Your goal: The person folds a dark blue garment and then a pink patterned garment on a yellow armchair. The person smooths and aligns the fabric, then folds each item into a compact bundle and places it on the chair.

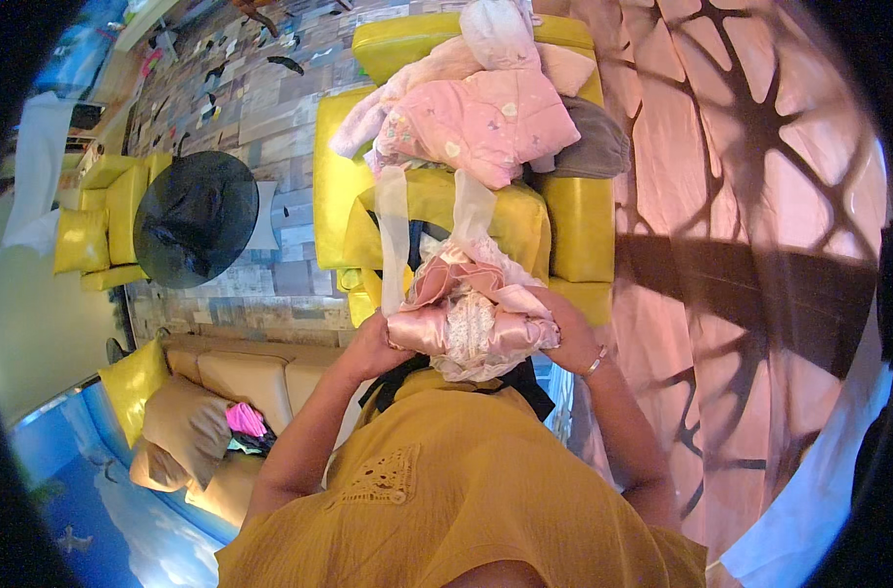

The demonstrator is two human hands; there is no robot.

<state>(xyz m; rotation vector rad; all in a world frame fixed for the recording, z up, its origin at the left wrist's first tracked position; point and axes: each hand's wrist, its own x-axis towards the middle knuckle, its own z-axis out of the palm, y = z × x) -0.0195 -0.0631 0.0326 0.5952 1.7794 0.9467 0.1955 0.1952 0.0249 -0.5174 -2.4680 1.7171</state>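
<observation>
Between my hands, close in front of my body, is a folded garment of pink satin with white lace (470,327). My left hand (377,347) grips its left end, and my right hand (564,331) grips the right end, with a bracelet on that wrist. Two sheer white ribbons (393,235) extend from the garment over the yellow seat (516,213). Beyond it, a quilted pink garment with a small pattern (476,121) lies on a pile with a fluffy pale pink piece (358,125) and a dark grey-brown one (593,140).
A round black table (196,220) stands at the left by a yellow armchair (123,198). At the lower left is a beige sofa (233,367) with cushions (182,426) and bright pink cloth (246,420). A pink curtain (667,147) and dark branching shapes (762,110) fill the right side.
</observation>
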